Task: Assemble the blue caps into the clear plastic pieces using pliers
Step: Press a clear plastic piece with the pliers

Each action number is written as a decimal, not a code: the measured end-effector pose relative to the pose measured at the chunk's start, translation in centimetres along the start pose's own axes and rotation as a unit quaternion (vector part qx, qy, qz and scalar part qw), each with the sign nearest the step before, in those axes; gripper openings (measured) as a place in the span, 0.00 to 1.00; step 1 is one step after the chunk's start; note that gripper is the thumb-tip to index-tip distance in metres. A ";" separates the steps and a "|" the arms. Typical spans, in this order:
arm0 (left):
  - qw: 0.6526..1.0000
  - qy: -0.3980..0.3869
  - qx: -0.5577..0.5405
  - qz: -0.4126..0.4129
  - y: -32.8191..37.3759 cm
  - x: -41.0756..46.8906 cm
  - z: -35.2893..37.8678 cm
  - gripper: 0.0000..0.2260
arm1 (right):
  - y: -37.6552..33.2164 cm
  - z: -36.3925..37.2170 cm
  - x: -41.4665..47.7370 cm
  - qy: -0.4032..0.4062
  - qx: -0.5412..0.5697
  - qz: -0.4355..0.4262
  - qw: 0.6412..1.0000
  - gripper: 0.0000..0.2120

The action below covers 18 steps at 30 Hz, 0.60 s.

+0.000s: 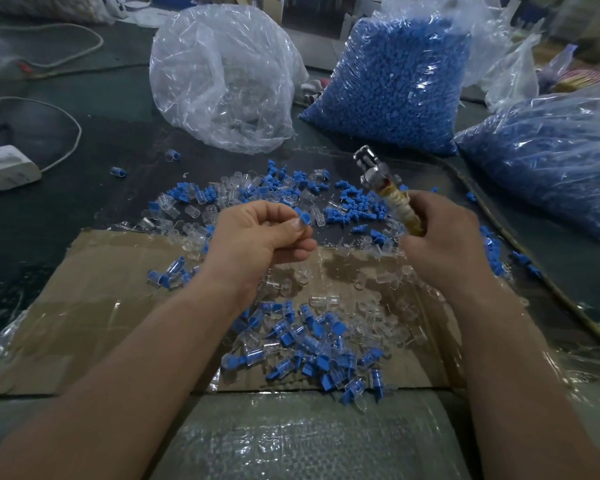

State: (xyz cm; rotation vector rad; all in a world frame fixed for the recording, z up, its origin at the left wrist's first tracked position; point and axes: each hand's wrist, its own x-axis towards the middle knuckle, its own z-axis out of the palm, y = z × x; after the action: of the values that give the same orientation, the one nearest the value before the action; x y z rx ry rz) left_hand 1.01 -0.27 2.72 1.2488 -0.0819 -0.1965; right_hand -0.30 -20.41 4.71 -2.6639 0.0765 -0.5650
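Note:
My left hand (260,233) pinches a clear plastic piece with a blue cap (305,218) set in its end, held above the work surface. My right hand (440,233) grips the wrapped handles of the pliers (381,181), whose metal jaws point up and to the left, a short way right of the cap. Loose blue caps and clear pieces (257,195) lie scattered beyond my hands. A heap of assembled pieces (312,344) lies on the cardboard between my forearms.
A flattened cardboard sheet (94,306) covers the dark table. At the back stand a bag of clear pieces (222,77) and two bags of blue caps (402,84) (548,168). A white power adapter (7,166) with cables lies far left.

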 end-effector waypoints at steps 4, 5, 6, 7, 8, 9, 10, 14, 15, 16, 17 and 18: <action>0.999 0.028 0.000 0.033 -0.3 0.1 0.2 0.04 | -1.1 0.4 -0.6 -0.013 0.004 -0.067 0.998 0.21; 0.999 0.035 0.001 0.041 -0.3 0.1 0.2 0.04 | -1.4 0.6 -0.7 -0.027 0.006 -0.075 0.997 0.22; 0.998 0.043 -0.001 0.049 -0.3 0.1 0.2 0.04 | -1.6 0.8 -0.8 -0.042 0.006 -0.084 0.996 0.23; 0.997 0.050 -0.003 0.056 -0.3 0.1 0.2 0.05 | -1.8 1.0 -0.9 -0.058 0.005 -0.093 0.994 0.23; 0.997 0.055 -0.007 0.062 -0.2 0.1 0.3 0.05 | -1.9 1.2 -0.9 -0.073 0.002 -0.102 0.992 0.23; 0.996 0.058 -0.010 0.066 -0.2 0.1 0.3 0.05 | -2.0 1.3 -1.0 -0.088 -0.002 -0.111 0.990 0.24; 0.996 0.059 -0.012 0.069 -0.1 0.1 0.4 0.06 | -2.0 1.4 -1.0 -0.100 -0.006 -0.118 0.988 0.24; 0.995 0.063 -0.008 0.079 -0.1 0.1 0.5 0.07 | -2.0 1.6 -1.0 -0.118 -0.010 -0.124 0.985 0.26; 0.995 0.063 -0.005 0.081 -0.1 0.1 0.5 0.07 | -2.0 1.6 -1.0 -0.117 -0.009 -0.122 0.985 0.26; 0.995 0.064 -0.002 0.083 -0.1 0.1 0.5 0.07 | -1.9 1.5 -1.0 -0.117 -0.009 -0.122 0.986 0.25; 0.994 0.064 0.000 0.084 -0.1 0.1 0.5 0.07 | -1.9 1.6 -1.0 -0.117 -0.011 -0.122 0.986 0.25; 0.994 0.064 0.001 0.084 -0.2 0.1 0.5 0.07 | -1.9 1.6 -1.0 -0.118 -0.013 -0.123 0.985 0.25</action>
State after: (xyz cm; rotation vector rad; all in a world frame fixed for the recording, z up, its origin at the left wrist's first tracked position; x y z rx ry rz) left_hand 0.97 -0.77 2.72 1.2477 -0.0759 0.0309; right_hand -0.63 -17.94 3.80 -2.7634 -0.3184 -0.3185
